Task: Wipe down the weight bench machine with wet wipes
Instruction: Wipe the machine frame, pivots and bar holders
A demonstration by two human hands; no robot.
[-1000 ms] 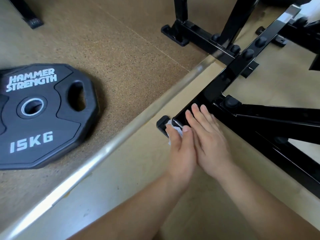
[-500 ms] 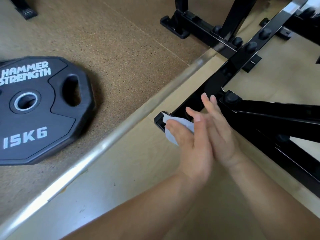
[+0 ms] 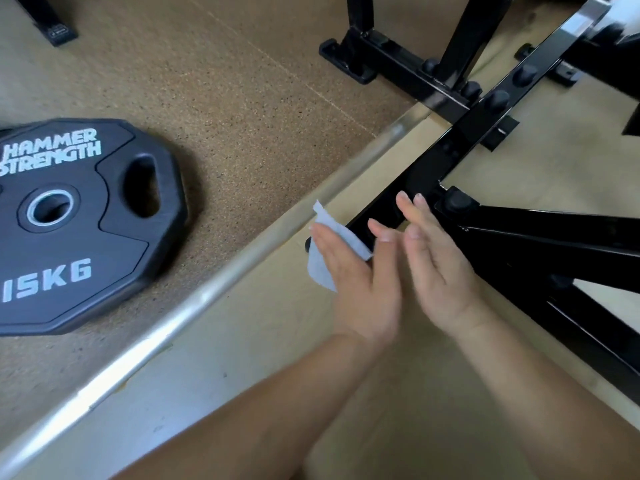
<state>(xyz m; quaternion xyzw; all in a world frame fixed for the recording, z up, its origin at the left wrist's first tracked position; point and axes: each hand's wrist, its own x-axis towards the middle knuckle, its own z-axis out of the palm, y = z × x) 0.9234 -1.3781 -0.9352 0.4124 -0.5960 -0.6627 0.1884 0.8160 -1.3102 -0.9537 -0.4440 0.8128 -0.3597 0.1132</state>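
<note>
Covering most of the view, the floor (image 3: 242, 98) has two zones: a brown speckled mat at upper left and a pale platform (image 3: 242, 393) at lower right. A metal trim strip (image 3: 194, 299) runs diagonally along the boundary between them.

The weight bench frame (image 3: 460, 143) stands on the pale platform at right. It is made of glossy black square tubing. One long rail runs diagonally from the upper right down to its end beside the trim strip. Further black tubes branch off this rail to the right, and a second black base member lies across the top centre.

A black weight plate (image 3: 86, 271) lies flat on the brown mat at left, well apart from the frame. It is marked HAMMER STRENGTH and 15KG in white.

Both bare forearms enter from the bottom edge. The left hand (image 3: 360, 282) is at the lower end of the long rail. Its fingers (image 3: 381, 233) are straight and released, laid flat on the wet wipe (image 3: 341, 237), with the thumb resting across the sheet. The right hand (image 3: 440, 271) is just beside the left, over the same rail. Its fingers are straight, released and grasp nothing; whether they touch the tube cannot be determined.

The wet wipe is a white sheet draped over the rail end, under the left hand. One corner sticks up toward the trim strip.

A round black bolt cap (image 3: 457, 202) sits at the joint just beyond the right fingertips.
</note>
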